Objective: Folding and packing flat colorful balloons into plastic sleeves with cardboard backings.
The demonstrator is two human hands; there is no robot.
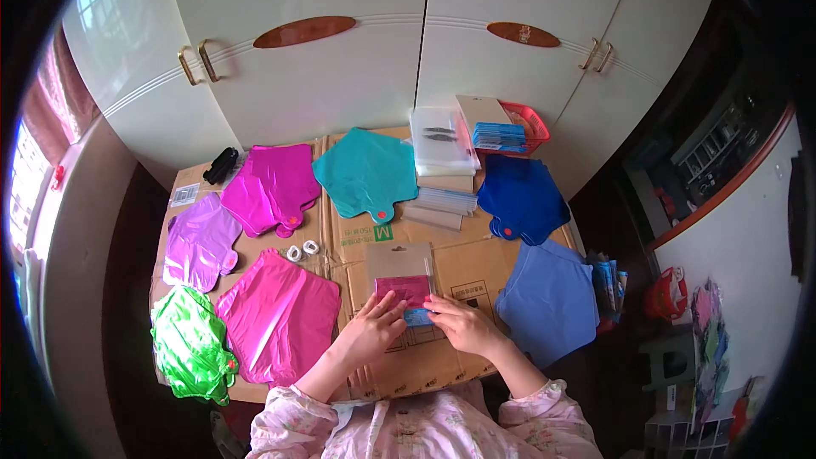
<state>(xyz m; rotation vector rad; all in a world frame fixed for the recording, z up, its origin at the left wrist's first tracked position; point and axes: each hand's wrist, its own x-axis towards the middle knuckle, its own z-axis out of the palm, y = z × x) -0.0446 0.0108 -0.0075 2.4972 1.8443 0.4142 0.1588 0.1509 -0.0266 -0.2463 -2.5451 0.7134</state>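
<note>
Now both hands pinch 1 clear packet [402, 282] holding folded magenta foil: left hand [372, 329] at its lower left edge, right hand [460, 324] at its lower right; it lies flat on the cardboard [442, 357], right of the pink foil balloon [280, 316].

Single head view, worn high and looking steeply down and forward over a cardboard-covered surface [476, 263]. Near edge close below, with forearms entering from the bottom; white wardrobe doors [340, 59] far ahead. Fisheye bending toward a dark rim left and right.
</note>
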